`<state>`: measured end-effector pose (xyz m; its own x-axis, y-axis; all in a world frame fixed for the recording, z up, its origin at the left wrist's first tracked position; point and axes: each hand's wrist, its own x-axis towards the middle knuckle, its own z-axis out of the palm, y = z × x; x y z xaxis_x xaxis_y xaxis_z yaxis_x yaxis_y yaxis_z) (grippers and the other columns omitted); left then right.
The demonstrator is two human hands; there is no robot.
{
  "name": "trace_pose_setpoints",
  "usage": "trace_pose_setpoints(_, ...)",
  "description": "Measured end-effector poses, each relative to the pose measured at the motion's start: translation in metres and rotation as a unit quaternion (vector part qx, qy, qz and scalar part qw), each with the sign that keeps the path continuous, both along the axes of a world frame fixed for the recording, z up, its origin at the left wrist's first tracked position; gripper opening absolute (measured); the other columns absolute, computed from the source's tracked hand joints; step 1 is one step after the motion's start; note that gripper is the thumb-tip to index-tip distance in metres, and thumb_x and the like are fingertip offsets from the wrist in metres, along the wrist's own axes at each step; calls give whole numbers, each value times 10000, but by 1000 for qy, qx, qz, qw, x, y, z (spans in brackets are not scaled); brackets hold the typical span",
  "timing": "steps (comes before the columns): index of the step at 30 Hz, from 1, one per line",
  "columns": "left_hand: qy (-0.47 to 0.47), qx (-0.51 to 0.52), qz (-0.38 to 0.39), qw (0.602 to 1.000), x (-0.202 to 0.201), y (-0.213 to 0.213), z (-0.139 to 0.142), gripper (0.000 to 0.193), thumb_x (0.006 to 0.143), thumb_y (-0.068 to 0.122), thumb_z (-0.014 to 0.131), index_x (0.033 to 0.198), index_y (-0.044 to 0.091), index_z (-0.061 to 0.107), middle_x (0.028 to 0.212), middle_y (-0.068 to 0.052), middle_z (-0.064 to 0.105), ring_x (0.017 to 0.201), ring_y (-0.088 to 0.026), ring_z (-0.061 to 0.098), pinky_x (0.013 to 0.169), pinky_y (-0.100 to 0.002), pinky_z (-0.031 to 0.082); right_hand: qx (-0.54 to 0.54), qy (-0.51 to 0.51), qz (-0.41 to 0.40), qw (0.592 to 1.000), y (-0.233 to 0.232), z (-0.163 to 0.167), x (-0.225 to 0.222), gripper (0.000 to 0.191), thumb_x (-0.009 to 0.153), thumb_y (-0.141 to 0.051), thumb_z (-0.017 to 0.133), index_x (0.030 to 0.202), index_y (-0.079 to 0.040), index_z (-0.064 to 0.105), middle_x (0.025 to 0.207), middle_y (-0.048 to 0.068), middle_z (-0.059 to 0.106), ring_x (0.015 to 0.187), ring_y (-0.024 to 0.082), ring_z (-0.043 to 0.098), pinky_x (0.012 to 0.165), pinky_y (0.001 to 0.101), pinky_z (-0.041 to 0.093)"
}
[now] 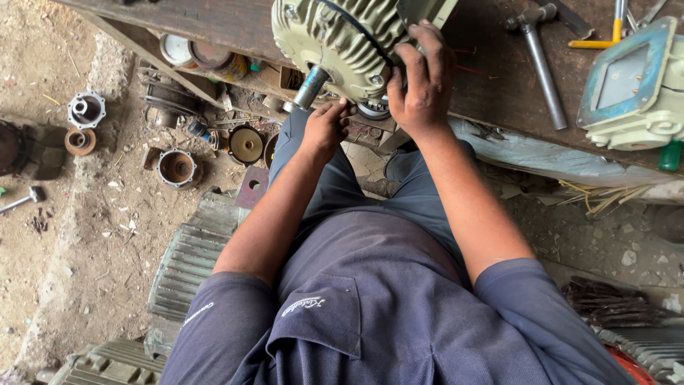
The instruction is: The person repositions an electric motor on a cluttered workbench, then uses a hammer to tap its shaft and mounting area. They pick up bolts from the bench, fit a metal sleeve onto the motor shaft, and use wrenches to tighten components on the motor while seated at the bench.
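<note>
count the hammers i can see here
2: one hammer lies on the bench right of the motor; a small hammer lies on the dirt at far left. Clutter may hide others.
</note>
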<state>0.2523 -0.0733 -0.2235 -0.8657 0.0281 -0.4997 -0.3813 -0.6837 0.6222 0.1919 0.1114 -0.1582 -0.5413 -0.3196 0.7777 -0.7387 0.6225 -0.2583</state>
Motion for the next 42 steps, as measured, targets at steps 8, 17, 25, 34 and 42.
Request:
trace_pose_setpoints(8,-1,-10,1,1000,-4,5,-3,172,968,224,696,1004,61,653,836,-8,681,613,-68,520,515,-231,385,-7,-1,-11,1000,4,4,-1,277,941,-79,653,1213,-57,602,1372,168,563,1373,382,532,1161,506,432)
trace_pose_setpoints(17,43,-209,11,977,-7,11,-11,155,989,193,707,964,44,671,765,-4,611,640,-114,567,555,-254,446,-21,-15,0,1000,10,21,3,329,883,-61,686,1201,-59,604,1390,167,557,1370,391,534,1144,516,438)
trace_pose_setpoints(25,-2,-73,-6,997,-4,23,-1,171,1016,205,565,1027,53,642,870,-56,671,709,-168,625,585,-297,499,-21,-25,-2,999,18,17,1,394,832,-48,723,1200,-72,585,1402,146,531,1380,374,519,1134,513,444)
trace_pose_setpoints(34,67,-112,6,991,-4,20,-12,135,1069,114,630,957,57,581,940,-89,671,749,-134,583,627,-272,486,-14,-34,-8,999,21,13,5,432,877,-67,739,1279,-92,584,1462,116,509,1443,321,477,1187,506,413)
trace_pose_setpoints(42,-12,-97,-21,995,-3,20,1,163,1023,198,565,978,66,649,904,-68,693,722,-129,599,608,-257,495,-9,-51,8,999,26,24,8,437,872,-62,719,1283,-95,577,1469,108,502,1464,316,458,1201,514,412)
